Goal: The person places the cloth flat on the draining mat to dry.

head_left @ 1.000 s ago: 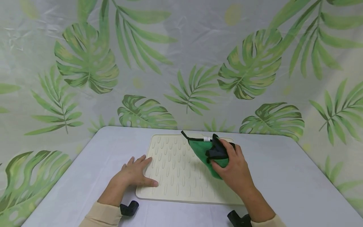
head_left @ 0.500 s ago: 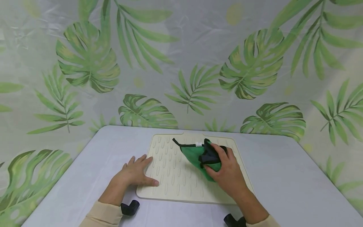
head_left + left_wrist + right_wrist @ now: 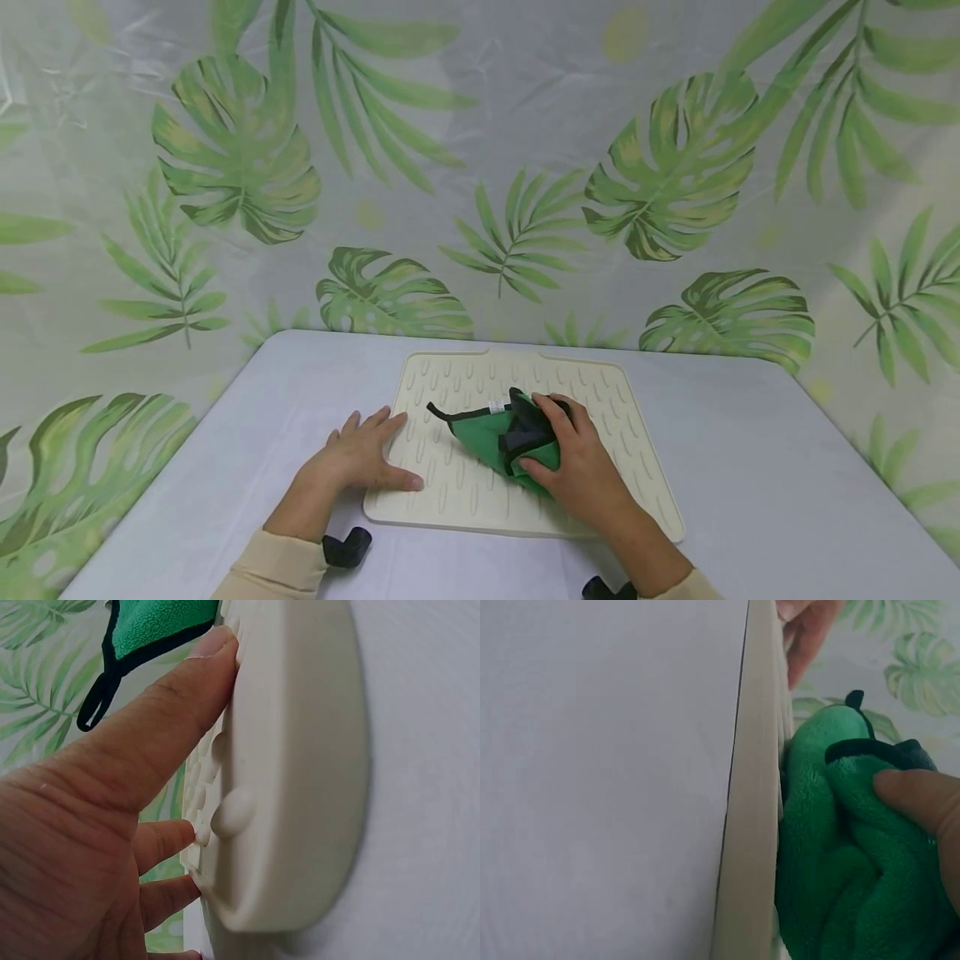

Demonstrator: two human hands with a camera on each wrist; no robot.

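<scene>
Hand (R) [image 3: 581,471] grips bunched green cloth [image 3: 480,437], thumb on near side, fingers over dark part. Cloth rests on cream mat [image 3: 628,433], approx. mid-width; its black loop [image 3: 437,411] sticks out twd mat's L edge. L hand [image 3: 360,454] spread wide, thumb on mat, index tip at L edge. Ridged surface gives room btwn cloth & L hand, also past cloth to far & R edges. White table [image 3: 757,467] extends well beyond mat on both sides; mat's far edge lies nr table's far edge. Leaf-print backdrop [image 3: 532,108] behind.
</scene>
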